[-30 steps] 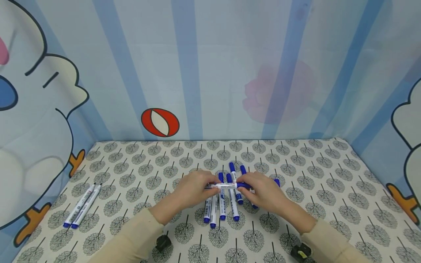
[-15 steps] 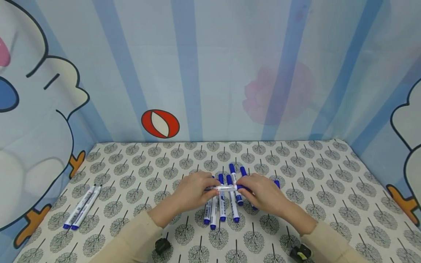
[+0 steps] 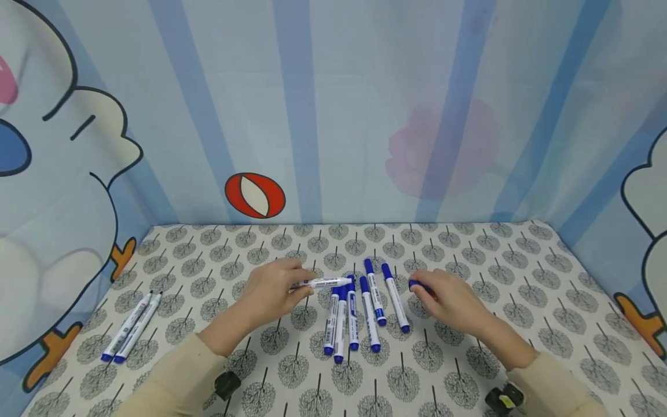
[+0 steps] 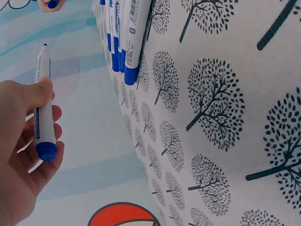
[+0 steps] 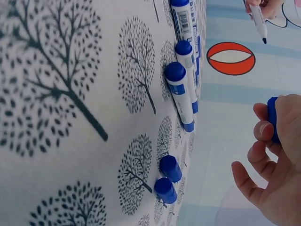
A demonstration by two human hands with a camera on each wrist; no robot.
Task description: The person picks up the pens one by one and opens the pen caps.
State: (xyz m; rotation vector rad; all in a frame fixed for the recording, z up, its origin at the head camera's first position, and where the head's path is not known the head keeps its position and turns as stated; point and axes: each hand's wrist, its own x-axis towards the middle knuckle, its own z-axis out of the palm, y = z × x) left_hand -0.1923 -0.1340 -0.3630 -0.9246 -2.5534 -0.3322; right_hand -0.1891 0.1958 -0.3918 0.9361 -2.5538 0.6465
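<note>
My left hand (image 3: 271,291) grips a white whiteboard marker (image 3: 327,282) by its barrel, raised above the cloth. In the left wrist view that marker (image 4: 44,115) shows its bare dark tip and blue end plug. My right hand (image 3: 450,301) pinches a blue marker cap (image 5: 273,120) between thumb and fingers, apart from the marker. Between the hands lie several capped markers, among them one (image 3: 396,298) nearest my right hand. Two loose blue caps, a farther one (image 5: 170,168) and a nearer one (image 5: 165,190), stand on the cloth, hidden behind my right hand in the head view.
Two uncapped markers, an outer one (image 3: 124,330) and an inner one (image 3: 140,327), lie side by side at the left. A tree-patterned cloth (image 3: 250,370) covers the table, and a printed curtain (image 3: 344,116) rises behind it.
The cap has come off the marker. My left hand has moved left with the marker, my right hand right with the cap, uncovering the capped markers between them.
</note>
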